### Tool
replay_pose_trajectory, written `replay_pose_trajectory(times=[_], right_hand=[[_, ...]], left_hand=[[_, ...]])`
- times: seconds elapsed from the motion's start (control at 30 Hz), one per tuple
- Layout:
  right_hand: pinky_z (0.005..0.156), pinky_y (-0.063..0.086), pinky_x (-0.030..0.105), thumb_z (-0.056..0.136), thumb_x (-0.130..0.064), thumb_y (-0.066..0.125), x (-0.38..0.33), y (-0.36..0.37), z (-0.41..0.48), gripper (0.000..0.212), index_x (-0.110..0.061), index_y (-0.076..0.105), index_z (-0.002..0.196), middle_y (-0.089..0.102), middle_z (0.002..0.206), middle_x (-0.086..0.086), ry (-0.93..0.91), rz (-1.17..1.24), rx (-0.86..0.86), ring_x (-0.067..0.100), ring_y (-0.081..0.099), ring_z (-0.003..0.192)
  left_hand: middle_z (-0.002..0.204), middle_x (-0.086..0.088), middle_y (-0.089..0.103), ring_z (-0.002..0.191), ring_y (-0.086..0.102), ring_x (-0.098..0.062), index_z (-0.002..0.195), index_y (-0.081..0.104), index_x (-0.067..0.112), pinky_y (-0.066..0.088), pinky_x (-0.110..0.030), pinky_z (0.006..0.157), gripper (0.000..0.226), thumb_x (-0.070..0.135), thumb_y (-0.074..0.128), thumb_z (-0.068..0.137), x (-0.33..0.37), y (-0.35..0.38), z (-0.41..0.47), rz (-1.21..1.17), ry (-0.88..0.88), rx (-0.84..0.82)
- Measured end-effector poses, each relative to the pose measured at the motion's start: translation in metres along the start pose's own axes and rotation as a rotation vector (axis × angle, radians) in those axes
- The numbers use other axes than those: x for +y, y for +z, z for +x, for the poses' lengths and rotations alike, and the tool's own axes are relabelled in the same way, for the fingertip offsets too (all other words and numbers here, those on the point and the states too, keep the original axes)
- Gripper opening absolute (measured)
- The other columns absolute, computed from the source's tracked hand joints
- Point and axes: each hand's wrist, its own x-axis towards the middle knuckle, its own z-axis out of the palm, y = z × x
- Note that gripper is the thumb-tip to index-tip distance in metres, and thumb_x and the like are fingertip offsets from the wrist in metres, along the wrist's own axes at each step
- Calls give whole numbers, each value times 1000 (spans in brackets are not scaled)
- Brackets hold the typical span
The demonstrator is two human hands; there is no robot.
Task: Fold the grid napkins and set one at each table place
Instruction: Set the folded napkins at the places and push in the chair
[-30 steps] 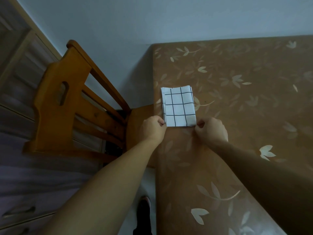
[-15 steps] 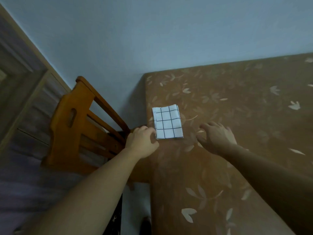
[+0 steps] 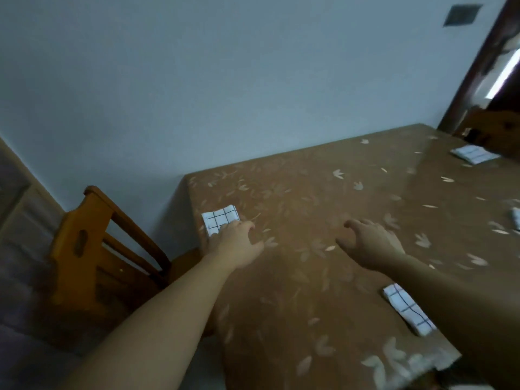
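Note:
A folded white napkin with a black grid lies at the table's left edge, in front of the wooden chair. My left hand hovers over its near corner with loosely bent fingers and holds nothing. My right hand floats above the brown leaf-patterned table, fingers spread, empty. A second folded grid napkin lies near the front edge, partly under my right forearm. A third folded napkin sits at the far right end. A fourth napkin shows only at the frame's right border.
A wooden chair stands at the table's left end against the pale wall. Another wooden chair back rises beyond the far right end, beside a dark door frame. A wooden cabinet fills the left border.
Both hands have let go of the napkin at the left edge and drawn back from it. The view has swung up and to the right, bringing the other napkins into sight.

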Motion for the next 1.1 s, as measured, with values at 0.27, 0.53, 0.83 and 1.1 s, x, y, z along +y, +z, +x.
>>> replay_pose_trajectory(times=[0.27,0.53,0.83,1.1], right_hand=[[104,40,44,91,-61,45,102,-27,-94,62,-27,40,143,42,148,2,156,2,4,26,45,131],[99,44,46,88,-62,47,219,-21,-142,62,-28,41,140,47,144,1,194,95,36,23,50,124],[94,49,43,88,-63,46,309,-2,-158,64,-26,41,140,52,135,1,67,155,-54,22,55,114],[97,46,47,89,-59,48,322,19,-96,64,-20,42,140,50,137,4,-52,133,-153,25,53,117]], left_hand=[[145,3,44,132,40,-23,139,44,33,33,-37,106,57,56,51,88,85,25,-63,-41,99,-28],[144,-1,44,132,39,-27,139,46,31,35,-39,107,57,51,57,86,206,65,-114,-93,101,-52],[142,2,46,133,40,-25,141,43,31,36,-40,107,58,48,56,87,312,121,-168,-86,10,-92],[146,-4,43,134,39,-29,143,43,27,35,-40,104,61,48,57,88,317,158,-130,-114,-127,-119]])
